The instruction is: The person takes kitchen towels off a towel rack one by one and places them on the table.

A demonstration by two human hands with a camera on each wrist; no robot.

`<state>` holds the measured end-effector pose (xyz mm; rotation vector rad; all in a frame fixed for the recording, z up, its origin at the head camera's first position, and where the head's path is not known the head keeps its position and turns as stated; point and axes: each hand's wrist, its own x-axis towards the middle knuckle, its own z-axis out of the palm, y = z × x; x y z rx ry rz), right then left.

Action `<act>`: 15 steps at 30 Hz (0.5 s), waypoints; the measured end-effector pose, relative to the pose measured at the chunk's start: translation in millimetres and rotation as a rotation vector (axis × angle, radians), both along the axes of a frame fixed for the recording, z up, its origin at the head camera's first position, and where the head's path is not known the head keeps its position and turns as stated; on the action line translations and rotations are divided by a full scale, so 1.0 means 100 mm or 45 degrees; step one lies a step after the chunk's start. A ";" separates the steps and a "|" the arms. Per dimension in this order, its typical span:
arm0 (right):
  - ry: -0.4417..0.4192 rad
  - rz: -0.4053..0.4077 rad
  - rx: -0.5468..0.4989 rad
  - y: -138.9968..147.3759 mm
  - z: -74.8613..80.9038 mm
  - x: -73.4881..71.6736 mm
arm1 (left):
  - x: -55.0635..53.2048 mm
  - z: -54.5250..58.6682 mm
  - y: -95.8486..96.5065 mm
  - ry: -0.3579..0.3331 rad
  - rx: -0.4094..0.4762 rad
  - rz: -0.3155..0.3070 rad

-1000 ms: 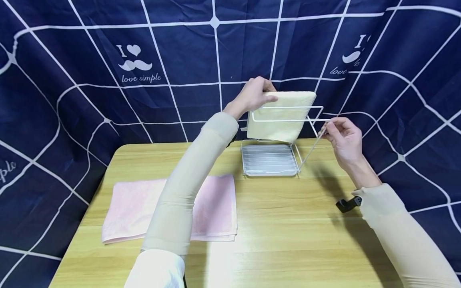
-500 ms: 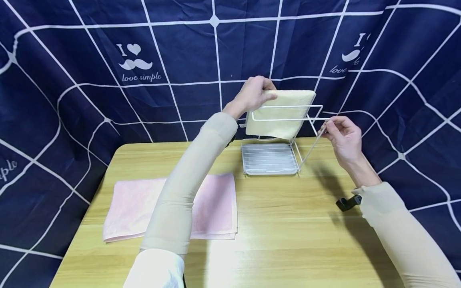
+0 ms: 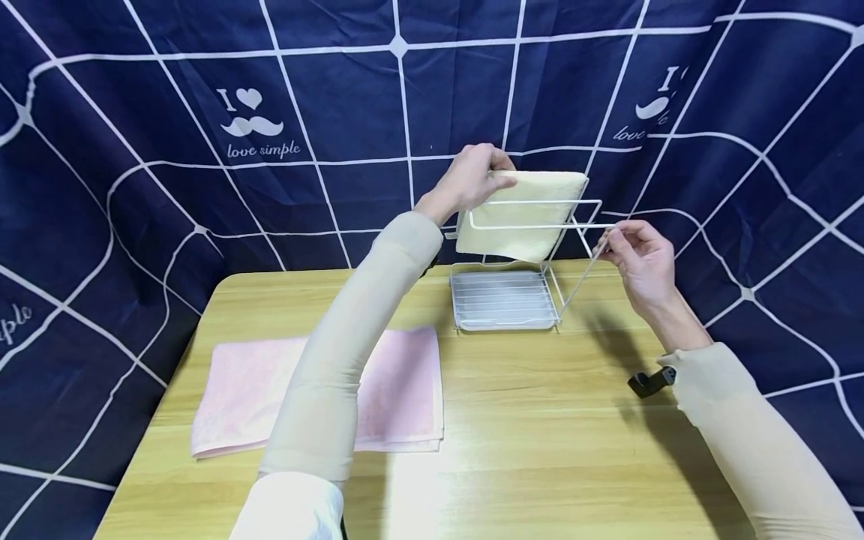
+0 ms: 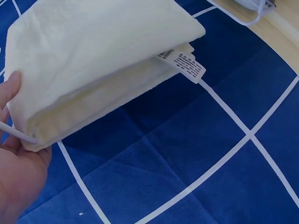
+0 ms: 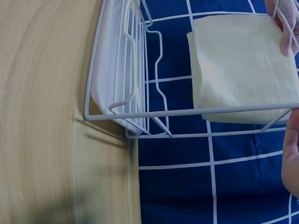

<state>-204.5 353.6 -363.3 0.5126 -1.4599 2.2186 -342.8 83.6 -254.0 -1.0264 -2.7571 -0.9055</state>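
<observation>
A folded pale yellow towel (image 3: pixel 516 246) hangs at the upper part of a white wire rack (image 3: pixel 580 289). My left hand (image 3: pixel 472 176) grips the towel's upper left corner, thumb on the near face. In the left wrist view, a white rod enters between the towel's layers beside the fingers, and a printed label (image 4: pixel 184 65) sticks out from its edge. My right hand (image 3: pixel 643 261) pinches the rack's upper front corner between thumb and fingers. Below the towel, a shallow white tray (image 5: pixel 106 77) sits in the rack's base under thin wires.
A folded pink towel (image 3: pixel 400 390) lies on the wooden table (image 3: pixel 526 435), partly covered by my left forearm. The rack stands near the table's back edge. A dark blue curtain (image 3: pixel 351 97) with white lines surrounds the back and sides.
The yellow towel's lower edge has shifted slightly up and to the left. Both hands keep their holds, and the rack stays in place.
</observation>
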 end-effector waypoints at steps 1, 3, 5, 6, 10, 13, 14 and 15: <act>0.004 0.007 -0.011 0.00 0.00 0.00 | 0.00 0.01 0.00 0.002 -0.004 -0.001; 0.012 0.014 -0.015 0.00 0.00 0.01 | 0.00 0.01 -0.01 0.015 -0.010 0.000; 0.021 0.027 -0.022 0.00 0.00 0.00 | -0.01 0.01 -0.01 0.021 -0.010 0.001; 0.024 0.031 -0.023 0.00 0.00 0.00 | -0.01 0.02 -0.01 0.024 -0.007 0.001; 0.028 0.034 -0.012 0.01 0.00 -0.01 | -0.01 0.04 -0.02 0.032 0.033 -0.002; 0.033 0.045 -0.037 0.01 0.00 -0.02 | 0.00 0.08 -0.03 0.046 0.081 -0.008; 0.029 0.036 -0.033 0.01 0.00 -0.02 | 0.01 0.10 -0.03 0.051 0.093 -0.010; 0.024 0.029 -0.029 0.01 0.01 -0.02 | 0.01 0.12 -0.04 0.048 0.102 -0.009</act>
